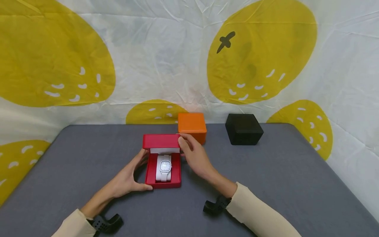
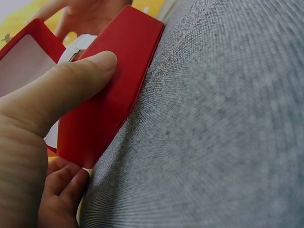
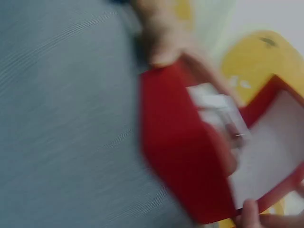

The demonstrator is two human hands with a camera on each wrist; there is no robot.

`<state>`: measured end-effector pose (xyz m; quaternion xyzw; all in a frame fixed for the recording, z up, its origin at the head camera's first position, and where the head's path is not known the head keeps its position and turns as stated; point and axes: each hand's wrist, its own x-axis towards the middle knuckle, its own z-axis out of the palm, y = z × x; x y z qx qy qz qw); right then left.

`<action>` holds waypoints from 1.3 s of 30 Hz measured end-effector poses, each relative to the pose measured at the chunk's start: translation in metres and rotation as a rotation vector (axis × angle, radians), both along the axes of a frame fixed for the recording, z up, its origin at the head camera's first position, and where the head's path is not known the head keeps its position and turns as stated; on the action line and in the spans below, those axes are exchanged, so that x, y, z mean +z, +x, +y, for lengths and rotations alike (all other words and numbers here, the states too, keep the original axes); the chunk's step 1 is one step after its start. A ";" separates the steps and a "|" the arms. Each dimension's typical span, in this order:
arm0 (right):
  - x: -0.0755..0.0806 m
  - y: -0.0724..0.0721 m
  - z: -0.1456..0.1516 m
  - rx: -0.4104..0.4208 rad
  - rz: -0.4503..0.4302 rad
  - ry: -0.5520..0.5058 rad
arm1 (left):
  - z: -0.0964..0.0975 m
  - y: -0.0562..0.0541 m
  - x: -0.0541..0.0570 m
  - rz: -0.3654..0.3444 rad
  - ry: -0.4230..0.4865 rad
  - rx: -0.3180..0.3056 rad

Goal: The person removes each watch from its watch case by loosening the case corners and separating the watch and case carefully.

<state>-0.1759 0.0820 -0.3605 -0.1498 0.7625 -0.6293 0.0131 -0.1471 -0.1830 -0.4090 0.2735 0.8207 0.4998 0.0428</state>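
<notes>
The red box (image 1: 163, 185) stands open mid-desk (image 1: 165, 214), a watch (image 1: 165, 166) inside. The left hand (image 1: 128, 180) grips its base, thumb on the near face; the right hand's (image 1: 196, 157) fingers pinch the lid (image 1: 160, 141) at its right. Probably light and stiff; hold it by the edges, sparing the watch.

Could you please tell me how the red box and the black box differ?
The red box is open, showing a white watch inside, while the black box appears closed. The left hand and right hand hold the red box; neither touches the black box. The black box also stands farther back and to the right of the red box. Both are on the grey table.
</notes>
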 end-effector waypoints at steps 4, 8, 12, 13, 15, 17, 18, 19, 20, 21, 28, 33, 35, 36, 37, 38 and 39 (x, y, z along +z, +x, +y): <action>-0.003 0.008 0.002 0.071 0.144 -0.004 | 0.001 0.000 0.001 0.008 -0.029 0.011; 0.006 0.018 0.005 0.134 0.252 -0.025 | 0.002 -0.001 0.002 0.021 -0.045 0.013; 0.011 0.024 0.009 0.222 0.331 -0.002 | 0.002 -0.001 0.002 0.023 -0.048 0.016; 0.010 0.024 0.010 0.238 0.342 0.007 | 0.001 -0.002 0.002 0.019 -0.044 0.017; 0.009 0.022 0.011 0.257 0.355 0.002 | 0.000 -0.002 0.002 0.015 -0.040 0.015; 0.008 0.020 0.011 0.254 0.363 -0.007 | 0.000 -0.002 0.001 0.013 -0.030 0.011; 0.008 0.019 0.011 0.246 0.363 -0.008 | 0.000 -0.003 0.001 0.015 -0.024 0.007; 0.008 0.019 0.011 0.236 0.368 -0.007 | -0.001 -0.003 0.001 0.016 -0.020 0.002; 0.008 0.018 0.010 0.224 0.373 -0.006 | -0.001 -0.003 0.001 0.017 -0.017 -0.001; 0.008 0.018 0.009 0.211 0.377 0.000 | -0.001 -0.003 0.001 0.019 -0.013 -0.004; 0.011 0.020 0.002 0.120 0.365 0.024 | -0.002 -0.003 0.000 0.019 -0.016 -0.005; 0.011 0.019 -0.002 0.077 0.355 0.044 | -0.002 -0.002 -0.002 0.023 0.000 -0.017; 0.012 0.019 -0.002 0.069 0.355 0.052 | -0.003 -0.002 -0.003 0.026 0.004 -0.022; 0.013 0.019 -0.002 0.068 0.354 0.054 | -0.003 -0.002 -0.003 0.024 0.004 -0.022; 0.014 0.019 -0.002 0.067 0.353 0.055 | -0.003 -0.002 -0.002 0.021 0.004 -0.024; 0.015 0.019 -0.002 0.066 0.353 0.055 | -0.003 -0.002 -0.002 0.019 0.006 -0.023; 0.015 0.019 -0.002 0.066 0.351 0.051 | -0.003 -0.001 -0.002 0.016 0.009 -0.026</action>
